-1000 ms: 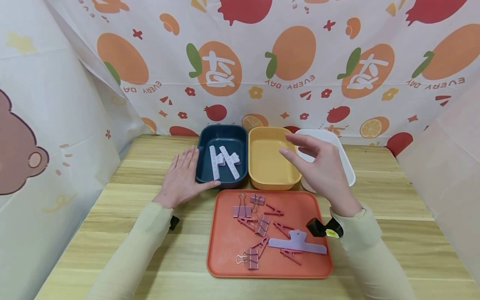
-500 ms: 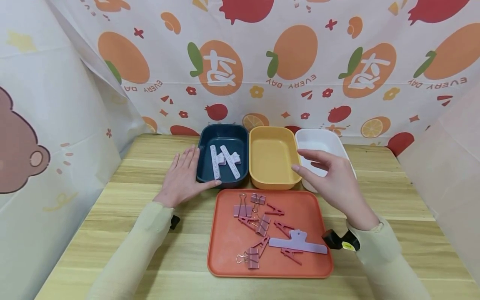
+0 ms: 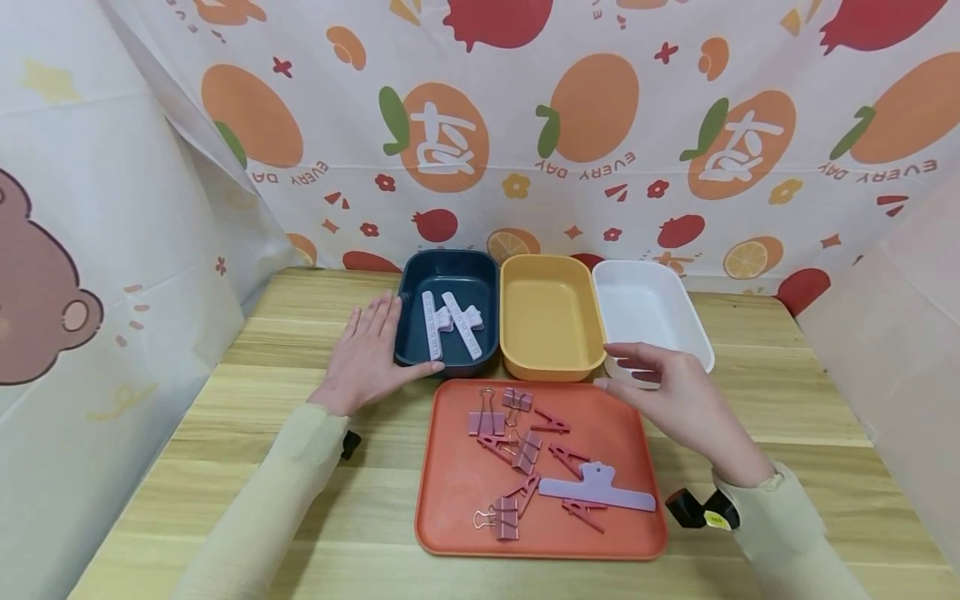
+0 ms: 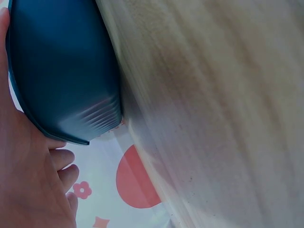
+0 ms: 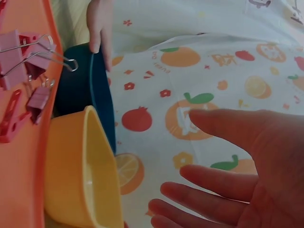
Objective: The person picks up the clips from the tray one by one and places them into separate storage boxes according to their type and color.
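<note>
My left hand [image 3: 365, 354] rests against the left side of the dark blue bin [image 3: 448, 258], fingers straight, thumb along its front rim. Inside that bin lie two white ruler clips [image 3: 462, 325]. The left wrist view shows the bin's outer wall [image 4: 66, 71] beside the palm. My right hand [image 3: 678, 400] holds nothing; thumb and fingers are apart, over the white bin's front edge and the tray's upper right corner. On the orange tray [image 3: 450, 475] lie a light purple wide clip [image 3: 596, 487], several pink binder clips [image 3: 486, 423] and several red-pink clothespin-like clips [image 3: 583, 512].
A yellow bin [image 3: 551, 317] stands between the dark blue bin and the white bin [image 3: 648, 308], all in a row behind the tray. They stand on a wooden table [image 3: 772, 383]. A fruit-print cloth [image 3: 517, 125] hangs close behind them.
My right hand has moved from above the yellow and white bins toward me and slightly right, down near the tray's corner. The left hand and the clips have stayed put.
</note>
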Tool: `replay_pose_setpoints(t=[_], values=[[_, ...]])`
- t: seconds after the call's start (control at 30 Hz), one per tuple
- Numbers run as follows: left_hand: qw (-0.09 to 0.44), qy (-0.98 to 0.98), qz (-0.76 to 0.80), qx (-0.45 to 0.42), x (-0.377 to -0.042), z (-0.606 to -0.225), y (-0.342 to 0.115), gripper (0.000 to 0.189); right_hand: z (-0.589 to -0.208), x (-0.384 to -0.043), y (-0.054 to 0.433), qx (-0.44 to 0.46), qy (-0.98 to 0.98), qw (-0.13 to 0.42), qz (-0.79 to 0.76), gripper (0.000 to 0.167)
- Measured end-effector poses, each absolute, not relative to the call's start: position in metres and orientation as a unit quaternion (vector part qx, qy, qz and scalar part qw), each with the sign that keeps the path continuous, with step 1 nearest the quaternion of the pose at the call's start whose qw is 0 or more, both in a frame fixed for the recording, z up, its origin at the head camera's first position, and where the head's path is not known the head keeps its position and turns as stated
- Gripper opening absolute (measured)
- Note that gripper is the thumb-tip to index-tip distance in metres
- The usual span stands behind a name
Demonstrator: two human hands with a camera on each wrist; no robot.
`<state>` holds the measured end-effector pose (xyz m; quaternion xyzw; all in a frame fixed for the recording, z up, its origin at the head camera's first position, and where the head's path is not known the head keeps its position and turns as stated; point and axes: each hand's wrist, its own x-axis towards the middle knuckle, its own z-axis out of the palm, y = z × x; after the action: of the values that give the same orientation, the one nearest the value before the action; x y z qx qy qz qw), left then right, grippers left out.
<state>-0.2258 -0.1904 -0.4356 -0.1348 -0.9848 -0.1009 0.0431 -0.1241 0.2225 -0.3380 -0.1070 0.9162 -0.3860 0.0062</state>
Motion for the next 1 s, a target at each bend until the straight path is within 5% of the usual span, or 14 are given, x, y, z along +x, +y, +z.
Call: replay_pose_setpoints(t=[1.0], values=[[0.041,-0.985,-0.103,-0.133,-0.225,-0.436,-0.19,0.132,-0.396,-0.116,0.236,-0.157,0.912,0.115,-0.36,0.055]])
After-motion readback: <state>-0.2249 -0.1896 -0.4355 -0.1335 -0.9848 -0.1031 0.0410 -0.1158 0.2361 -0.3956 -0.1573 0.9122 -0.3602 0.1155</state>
